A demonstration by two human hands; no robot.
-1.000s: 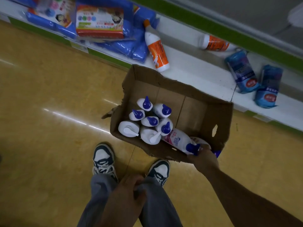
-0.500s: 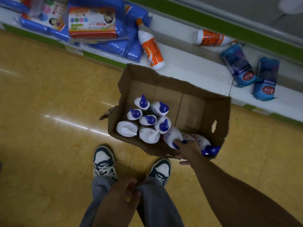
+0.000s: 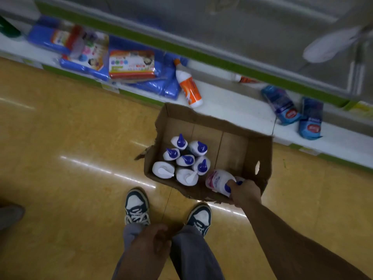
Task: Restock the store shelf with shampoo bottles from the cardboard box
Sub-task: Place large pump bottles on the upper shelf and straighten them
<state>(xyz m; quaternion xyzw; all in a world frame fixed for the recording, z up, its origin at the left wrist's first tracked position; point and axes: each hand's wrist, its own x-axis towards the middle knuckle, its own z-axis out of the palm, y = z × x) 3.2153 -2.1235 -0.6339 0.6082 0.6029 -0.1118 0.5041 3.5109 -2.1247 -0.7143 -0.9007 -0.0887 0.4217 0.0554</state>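
— Hands first: what does each one have?

— One right hand (image 3: 245, 191) reaches into the lower right corner of the brown cardboard box (image 3: 262, 150). Its fingers are curled round the blue-capped end of a white shampoo bottle with a pink label (image 3: 218, 180). That bottle lies slanted, cap end toward the hand. Whether it is clear of the box bottom I cannot tell.

— And the left hand (image 3: 149, 242)?

— Low in the frame, on the grey trousers (image 3: 191, 257), fingers bent against the cloth. Whether it pinches the cloth I cannot tell.

— Where is the remaining stock?

— A cluster of upright white bottles (image 3: 185, 159) fills the left half of the box. Most have pointed blue caps; the two nearest have white tops. The box stands on the yellow floor (image 3: 70, 138) at the centre of the frame, just beside the white store shelf (image 3: 228, 110).

— What lies on that shelf?

— An orange-and-white bottle (image 3: 188, 87) on its side above the box, shiny blue plastic packs (image 3: 169, 85) to its left, and two blue pouches (image 3: 281, 104) at the right. Blue-and-white sneakers (image 3: 137, 207) stand just below the box.
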